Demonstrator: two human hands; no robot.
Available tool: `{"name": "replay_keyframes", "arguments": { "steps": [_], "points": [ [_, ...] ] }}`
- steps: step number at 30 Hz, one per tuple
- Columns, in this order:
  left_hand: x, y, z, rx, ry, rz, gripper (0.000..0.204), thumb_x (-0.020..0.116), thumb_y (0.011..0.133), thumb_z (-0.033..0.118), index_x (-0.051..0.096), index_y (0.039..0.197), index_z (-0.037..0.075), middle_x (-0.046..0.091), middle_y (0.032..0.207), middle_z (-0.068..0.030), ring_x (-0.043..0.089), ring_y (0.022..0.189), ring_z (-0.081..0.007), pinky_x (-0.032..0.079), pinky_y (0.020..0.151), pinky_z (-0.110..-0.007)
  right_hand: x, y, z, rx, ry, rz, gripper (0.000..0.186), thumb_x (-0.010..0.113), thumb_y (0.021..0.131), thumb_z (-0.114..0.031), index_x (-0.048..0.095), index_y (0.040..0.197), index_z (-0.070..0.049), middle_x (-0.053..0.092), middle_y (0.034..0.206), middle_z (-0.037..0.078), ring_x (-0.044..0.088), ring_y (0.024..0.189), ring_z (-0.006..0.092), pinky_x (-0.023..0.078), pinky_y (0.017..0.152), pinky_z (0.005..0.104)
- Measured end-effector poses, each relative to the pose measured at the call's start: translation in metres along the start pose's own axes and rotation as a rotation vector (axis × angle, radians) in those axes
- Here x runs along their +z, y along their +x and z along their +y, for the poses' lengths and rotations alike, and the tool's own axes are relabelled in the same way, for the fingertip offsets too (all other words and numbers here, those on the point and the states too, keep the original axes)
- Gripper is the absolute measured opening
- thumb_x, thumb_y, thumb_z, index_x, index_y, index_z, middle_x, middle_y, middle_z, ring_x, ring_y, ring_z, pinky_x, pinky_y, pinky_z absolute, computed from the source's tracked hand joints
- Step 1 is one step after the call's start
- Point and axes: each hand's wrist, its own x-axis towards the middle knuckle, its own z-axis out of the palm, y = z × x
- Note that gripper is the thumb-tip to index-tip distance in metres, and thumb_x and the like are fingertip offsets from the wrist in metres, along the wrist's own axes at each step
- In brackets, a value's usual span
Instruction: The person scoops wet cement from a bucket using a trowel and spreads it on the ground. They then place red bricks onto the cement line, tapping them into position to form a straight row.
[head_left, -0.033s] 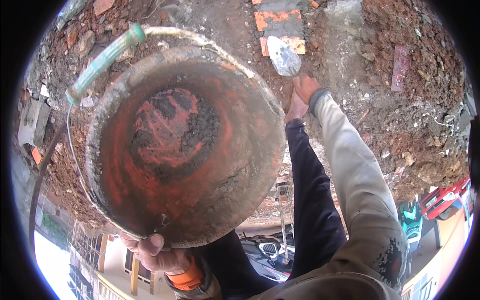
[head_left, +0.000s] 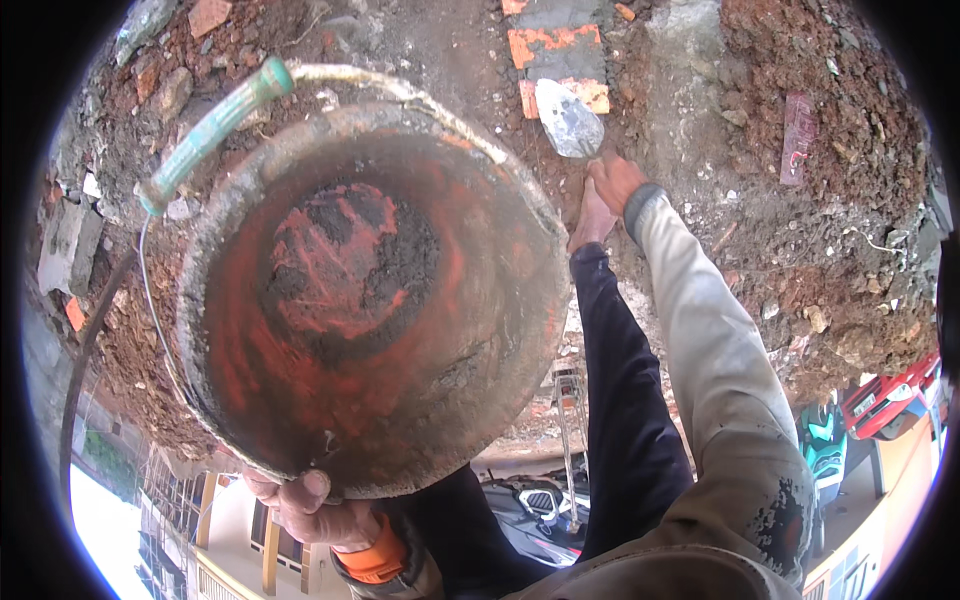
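Note:
My left hand [head_left: 315,510] grips the near rim of a tilted bucket [head_left: 480,390], thumb over the edge. Its mouth faces me, and grey mortar residue with reddish smears [head_left: 340,250] coats the inside. A wire handle with a green grip [head_left: 215,135] swings out at the bucket's far left. Beyond the bucket, to the right, my right hand [head_left: 617,183] is closed on the handle of a trowel [head_left: 569,118]. The pointed blade, smeared with whitish-grey mortar, overlaps the nearest of several orange bricks [head_left: 555,45] bedded in grey mortar. My bare foot [head_left: 593,217] is just beside that hand.
Loose reddish soil and rubble [head_left: 830,240] lie on the right, with a reddish flat piece [head_left: 797,138] on top. Concrete chunks [head_left: 70,245] and a dark hose [head_left: 85,350] are at the left. Parked motorbikes [head_left: 530,510] and a red vehicle [head_left: 890,395] stand at the lower edge.
The trowel blade sits very slightly lower in the picture, nearer to me. The bucket's far rim has dipped a little, and both hands keep their grips.

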Motion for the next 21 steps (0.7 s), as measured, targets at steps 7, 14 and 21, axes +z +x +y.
{"name": "replay_keyframes", "arguments": {
  "steps": [7, 14, 21],
  "points": [
    [0.001, 0.003, -0.003, -0.016, -0.063, -0.055, 0.066, 0.057, 0.055, 0.005, 0.058, 0.121, 0.004, 0.059, 0.121, -0.017, 0.056, 0.112, -0.0341, 0.045, 0.102, -0.05, -0.031, 0.024, -0.017, 0.331, 1.087, 0.015, 0.039, 0.045, 0.098, -0.031, 0.053, 0.115, 0.003, 0.051, 0.074, 0.009, 0.049, 0.049, 0.0151, 0.043, 0.037, 0.0317],
    [0.012, 0.006, 0.0, -0.005, -0.047, -0.059, 0.072, 0.057, 0.055, 0.003, 0.056, 0.127, 0.003, 0.057, 0.126, -0.0199, 0.056, 0.114, -0.0365, 0.046, 0.101, -0.051, -0.038, 0.021, -0.023, 0.264, 1.159, -0.071, 0.032, 0.044, 0.098, -0.031, 0.052, 0.097, 0.0, 0.051, 0.068, 0.006, 0.047, 0.043, 0.0141, 0.045, 0.038, 0.0295],
    [0.013, 0.008, 0.004, -0.023, 0.007, -0.06, 0.075, 0.06, 0.055, 0.005, 0.054, 0.129, 0.001, 0.056, 0.127, -0.021, 0.055, 0.114, -0.0371, 0.045, 0.102, -0.052, -0.006, 0.029, -0.043, 0.14, 0.894, -0.143, 0.048, 0.048, 0.095, -0.038, 0.059, 0.107, 0.007, 0.062, 0.081, 0.013, 0.061, 0.061, 0.024, 0.051, 0.047, 0.0365]
  ]
}}
